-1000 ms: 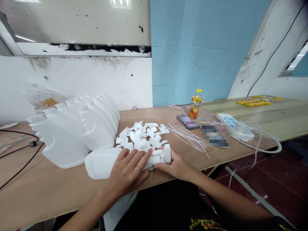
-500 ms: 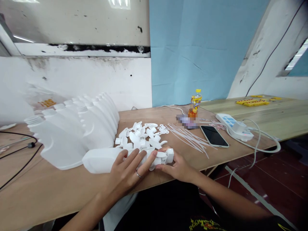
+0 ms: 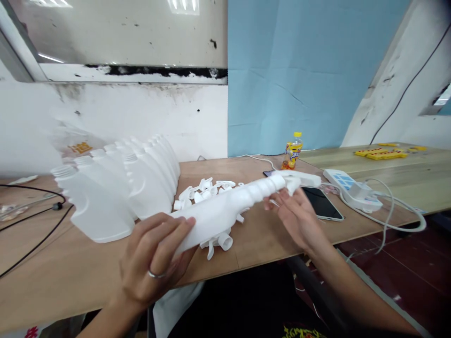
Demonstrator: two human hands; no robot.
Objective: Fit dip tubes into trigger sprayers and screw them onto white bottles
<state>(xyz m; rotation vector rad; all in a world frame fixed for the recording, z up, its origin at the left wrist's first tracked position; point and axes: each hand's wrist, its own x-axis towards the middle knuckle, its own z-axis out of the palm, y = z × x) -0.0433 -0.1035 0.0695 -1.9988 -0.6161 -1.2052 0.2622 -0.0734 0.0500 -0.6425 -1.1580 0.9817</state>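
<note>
A white plastic spray bottle [image 3: 225,211] with a trigger head [image 3: 299,179] is lifted off the table and lies on its side in the air. My left hand [image 3: 155,256] grips its base; a ring is on one finger. My right hand [image 3: 296,213] is open-fingered under the neck, touching just below the trigger head. Loose white trigger parts [image 3: 207,188] lie on the table behind and under the bottle. Thin white dip tubes [image 3: 273,203] show a little beside my right hand.
A row of several empty white bottles [image 3: 120,188] stands at the left. A phone [image 3: 322,203], a yellow drink bottle [image 3: 293,151], a white power strip [image 3: 347,184] with cables and yellow items [image 3: 382,152] lie to the right. Black cables [image 3: 31,211] run at far left.
The bottle, which lay on the table under both hands, is now raised. My left hand slid to its base and my right hand moved right to the neck.
</note>
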